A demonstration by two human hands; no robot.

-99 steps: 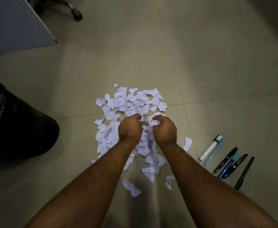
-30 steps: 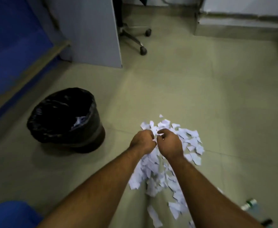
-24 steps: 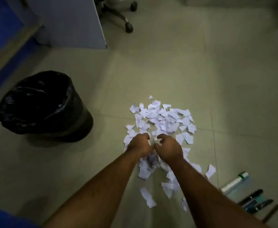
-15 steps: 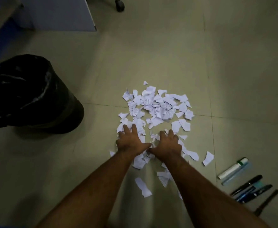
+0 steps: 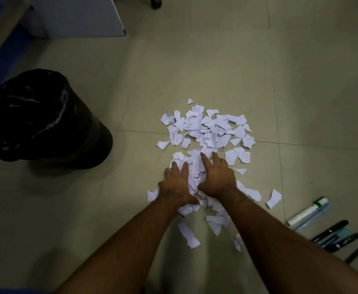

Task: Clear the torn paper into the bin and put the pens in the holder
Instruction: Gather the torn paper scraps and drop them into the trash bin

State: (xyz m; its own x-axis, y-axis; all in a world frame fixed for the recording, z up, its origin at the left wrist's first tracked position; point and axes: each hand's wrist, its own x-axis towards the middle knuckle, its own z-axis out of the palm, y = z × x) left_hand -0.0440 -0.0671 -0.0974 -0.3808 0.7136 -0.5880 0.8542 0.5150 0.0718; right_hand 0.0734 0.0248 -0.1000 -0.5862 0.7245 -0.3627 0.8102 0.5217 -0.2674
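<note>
Seen from above, a person crouches over a tiled floor (image 5: pixel 216 60), both bare forearms reaching forward. Left hand (image 5: pixel 177 183) and right hand (image 5: pixel 217 177) lie flat, fingers straight and spread, pressing down side by side on the near part of a pile of torn paper (image 5: pixel 207 132). Neither grip is closed on anything; the scraps lie under the palms and squeezed up between the two hands.

Most of the pile lies just ahead of the fingertips, farther from the person, with a few stray scraps behind the wrists and off to the right. A black-lined bin (image 5: pixel 40 117) stands well apart to the left, so the left hand is the nearer one to it, and any gathered handful would likely need carrying leftward.

On the floor at lower right, a row of pens (image 5: pixel 333 234) lies untouched, their long axes slanting up and to the right, nearer the right hand. No holder is in view.

Some scraps carry lines of printed text, too small to read. One white pen has a green band; no brand can be made out.
</note>
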